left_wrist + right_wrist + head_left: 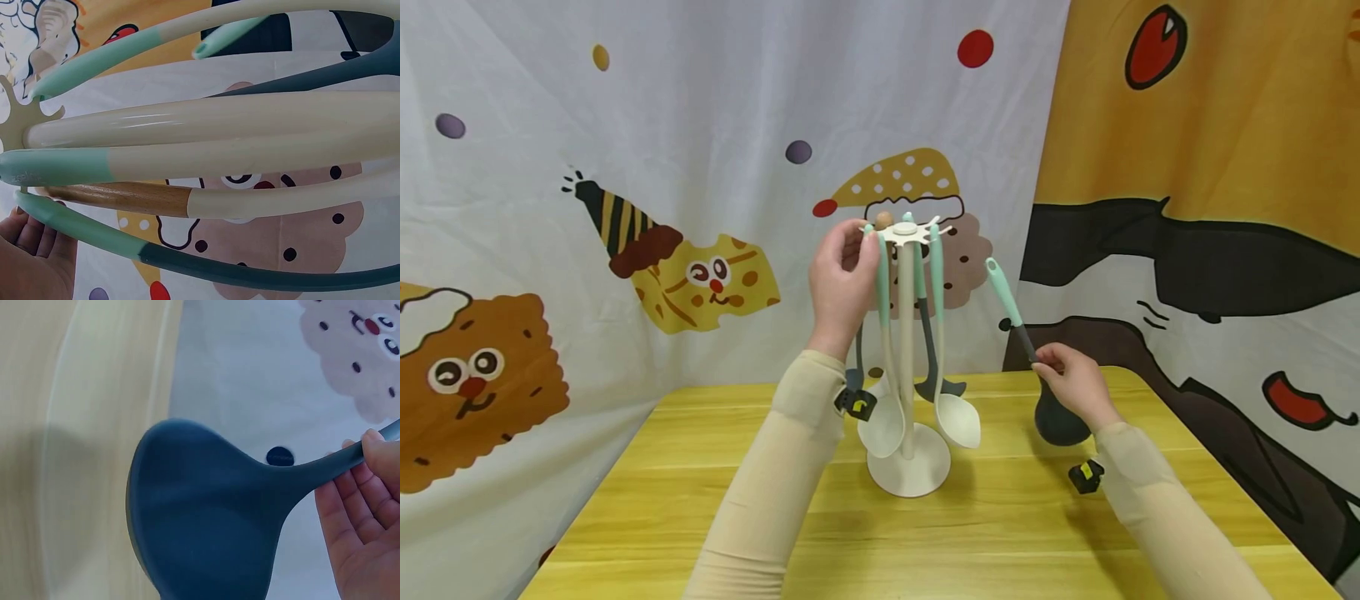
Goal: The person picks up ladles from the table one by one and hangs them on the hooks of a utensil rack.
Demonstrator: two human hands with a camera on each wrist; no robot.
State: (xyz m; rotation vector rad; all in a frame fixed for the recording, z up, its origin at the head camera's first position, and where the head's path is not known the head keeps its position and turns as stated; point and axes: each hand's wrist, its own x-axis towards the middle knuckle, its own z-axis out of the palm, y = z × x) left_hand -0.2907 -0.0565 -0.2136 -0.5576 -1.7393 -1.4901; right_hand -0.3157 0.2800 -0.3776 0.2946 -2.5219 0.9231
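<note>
A cream utensil rack [907, 358] stands upright on the table. My left hand [844, 287] is at its top, thumb and fingers gripping the edge of the hook plate [904, 231]. In the left wrist view, the fingers [44, 234] show beside the mint handle [81, 228] of a dark utensil. My right hand [1075, 383] pinches a dark ladle [1062, 421] low on its shaft, right of the rack. Its mint handle [1002, 287] tilts up and leftward. In the right wrist view, the ladle's wide bowl [206, 506] fills the middle, with the thumb on the shaft.
Several utensils hang round the rack, among them a cream ladle [882, 427], a cream spoon [958, 421], a dark one [927, 350] and one with a wooden handle [125, 197]. The round base [910, 479] rests on the wooden table [700, 483]. A printed cloth [700, 125] hangs behind.
</note>
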